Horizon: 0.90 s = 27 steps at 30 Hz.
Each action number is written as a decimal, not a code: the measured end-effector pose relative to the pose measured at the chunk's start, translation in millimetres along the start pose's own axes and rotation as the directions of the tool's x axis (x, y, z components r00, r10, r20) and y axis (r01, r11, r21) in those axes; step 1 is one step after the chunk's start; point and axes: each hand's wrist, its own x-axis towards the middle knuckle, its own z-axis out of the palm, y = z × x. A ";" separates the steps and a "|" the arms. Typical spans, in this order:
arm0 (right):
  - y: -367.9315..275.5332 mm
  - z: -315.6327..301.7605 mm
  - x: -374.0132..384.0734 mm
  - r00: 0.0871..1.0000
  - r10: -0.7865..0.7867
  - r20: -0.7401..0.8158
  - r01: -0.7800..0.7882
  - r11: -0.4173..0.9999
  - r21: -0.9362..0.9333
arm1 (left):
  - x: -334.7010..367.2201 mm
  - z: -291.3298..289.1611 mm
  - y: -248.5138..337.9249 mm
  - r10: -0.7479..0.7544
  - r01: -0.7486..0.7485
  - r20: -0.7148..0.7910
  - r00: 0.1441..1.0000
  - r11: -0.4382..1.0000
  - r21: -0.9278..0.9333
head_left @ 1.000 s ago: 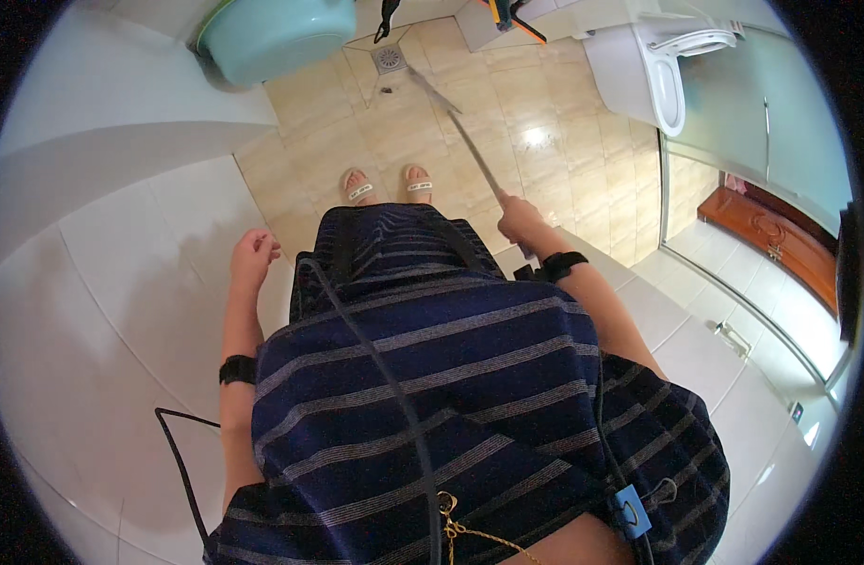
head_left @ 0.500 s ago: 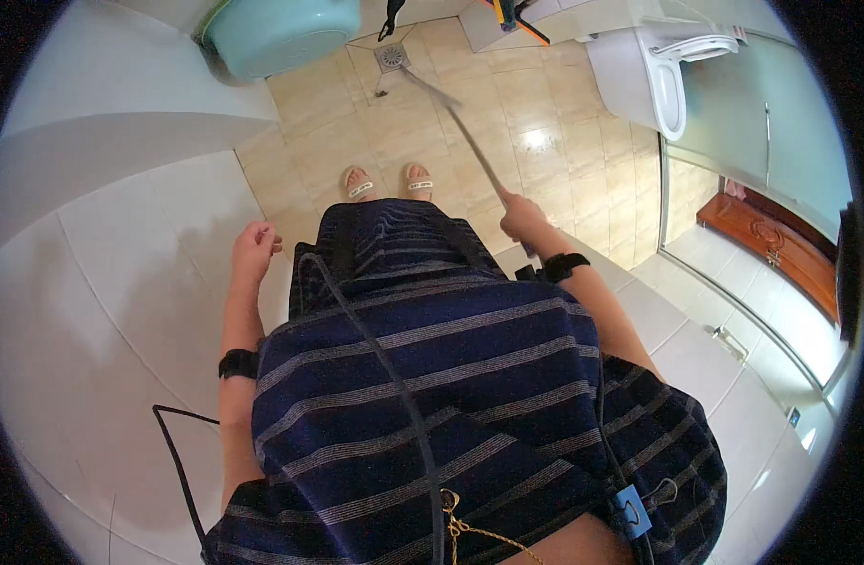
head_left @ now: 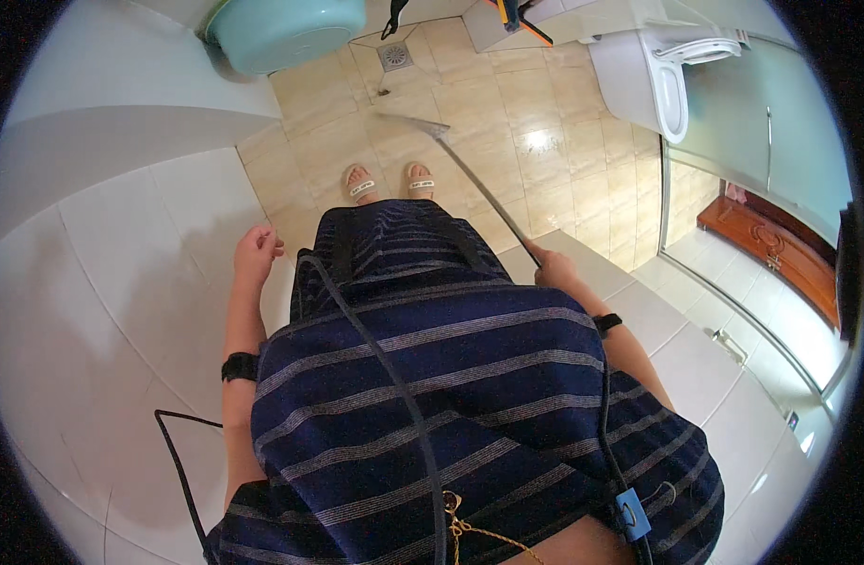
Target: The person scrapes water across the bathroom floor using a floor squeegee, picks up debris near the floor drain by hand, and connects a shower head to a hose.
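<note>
Only 1 view here, the head cam looking straight down. Right hand (head_left: 552, 269) is wrapped tight around the top of a long thin pole, looks like a floor squeegee (head_left: 470, 179), whose flat head (head_left: 413, 122) sits on the beige floor tiles (head_left: 554, 104) ahead of the sandalled feet (head_left: 390, 182), short of the floor drain (head_left: 395, 56). Left hand (head_left: 255, 252) holds nothing, fingers loosely curled, hanging next to the white wall tiles (head_left: 121, 282). A teal basin (head_left: 286, 30) sits up left, toilet (head_left: 644, 80) up right. Progress-wise I'd guess it's midway: there's a glossy patch near the toilet, so the floor may be wet, but I can't tell which tiles are done.
</note>
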 end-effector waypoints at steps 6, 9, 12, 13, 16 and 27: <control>-22.4 17.6 37.2 1.000 0.017 0.022 -0.018 0.999 0.029 | 3.8 5.9 5.5 0.035 -0.036 0.019 0.999 0.999 0.026; -38.7 12.6 47.7 0.997 -0.015 -0.079 0.021 0.996 0.084 | 0.4 7.4 18.0 0.028 -0.030 0.034 0.999 0.996 0.088; -25.6 8.8 34.5 0.998 -0.031 -0.053 0.036 0.996 0.081 | -1.4 8.2 27.5 0.018 -0.019 0.012 1.000 0.998 0.063; -10.3 16.3 24.6 0.997 -0.053 -0.060 0.057 0.996 0.072 | -2.6 7.2 29.9 0.027 -0.028 0.010 1.000 0.998 0.060; 37.3 41.4 4.0 1.000 0.002 -0.015 -0.002 1.000 0.013 | -7.9 9.1 33.8 0.036 -0.037 0.008 0.999 0.998 0.043; 39.6 22.0 13.1 0.997 0.072 0.010 -0.071 0.993 -0.099 | -0.4 19.5 6.3 -0.001 -0.008 0.082 0.997 0.995 0.104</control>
